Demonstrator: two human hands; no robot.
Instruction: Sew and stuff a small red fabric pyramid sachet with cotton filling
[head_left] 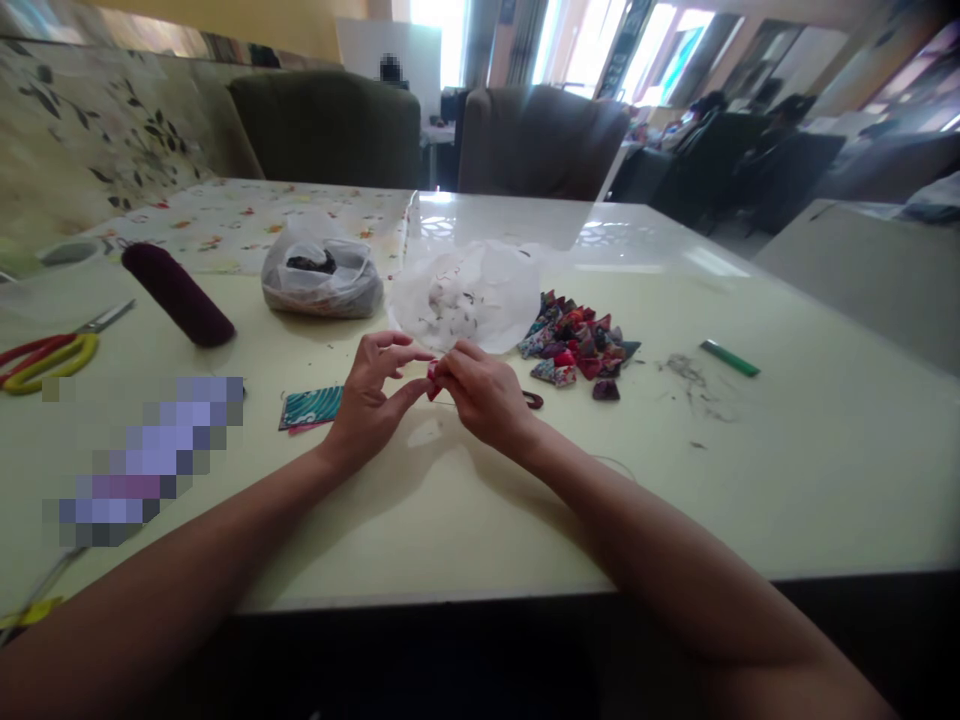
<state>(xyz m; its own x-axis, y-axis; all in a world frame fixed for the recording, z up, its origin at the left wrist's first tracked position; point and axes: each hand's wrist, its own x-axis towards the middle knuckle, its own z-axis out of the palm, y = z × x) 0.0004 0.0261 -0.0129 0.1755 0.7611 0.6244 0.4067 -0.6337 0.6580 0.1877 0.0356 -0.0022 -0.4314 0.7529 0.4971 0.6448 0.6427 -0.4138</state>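
Observation:
Between my two hands, over the middle of the table, is a small folded piece of red fabric (433, 378). My right hand (484, 392) pinches it with closed fingers. Thumb and forefinger of my left hand (379, 385) grip its other side, while the remaining fingers are spread. A thin line, thread or needle, shows just below the fabric. Beside my left hand lies a teal wave-patterned cloth piece (309, 408) with some pink under it. A dark brown looped object (533, 400) sticks out from behind my right hand. Stuffed-looking patterned fabric pieces (577, 335) are heaped to the right.
A white plastic sheet (495, 290) holds scraps behind my hands, next to a plastic bag (322, 290). Scissors (56, 360), a dark purple cylinder (178, 295) and a blurred-out object (154, 460) lie left. Right are loose threads (690, 380) and a green strip-like object (730, 358).

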